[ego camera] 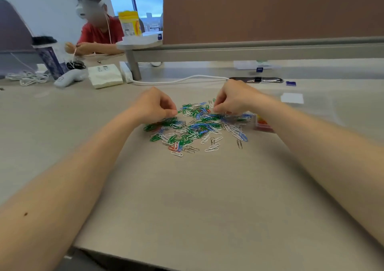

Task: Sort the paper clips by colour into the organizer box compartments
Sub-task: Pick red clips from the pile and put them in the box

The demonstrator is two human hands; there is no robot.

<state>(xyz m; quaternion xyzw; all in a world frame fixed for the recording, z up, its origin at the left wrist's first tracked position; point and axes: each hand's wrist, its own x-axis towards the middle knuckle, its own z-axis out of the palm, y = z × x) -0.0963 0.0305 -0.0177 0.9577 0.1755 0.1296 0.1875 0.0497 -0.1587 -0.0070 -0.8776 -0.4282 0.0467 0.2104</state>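
Observation:
A loose pile of paper clips (195, 128) in green, blue, white, red and bare metal lies spread on the beige desk (197, 198). My left hand (154, 104) hovers over the pile's left edge, fingers curled, thumb and forefinger pinched together at a green clip. My right hand (232, 98) is over the pile's far right, its fingertips pressed down into the clips; what they hold is hidden. A clear organizer box (262, 123) sits right of the pile, partly behind my right forearm, with red and orange clips inside.
A white cable (176, 81) runs across the desk behind my hands. A white packet (105, 75), a white handheld device (69, 78) and a dark cup (49, 59) stand at the back left, where another person sits. A brown partition (270, 11) closes the back.

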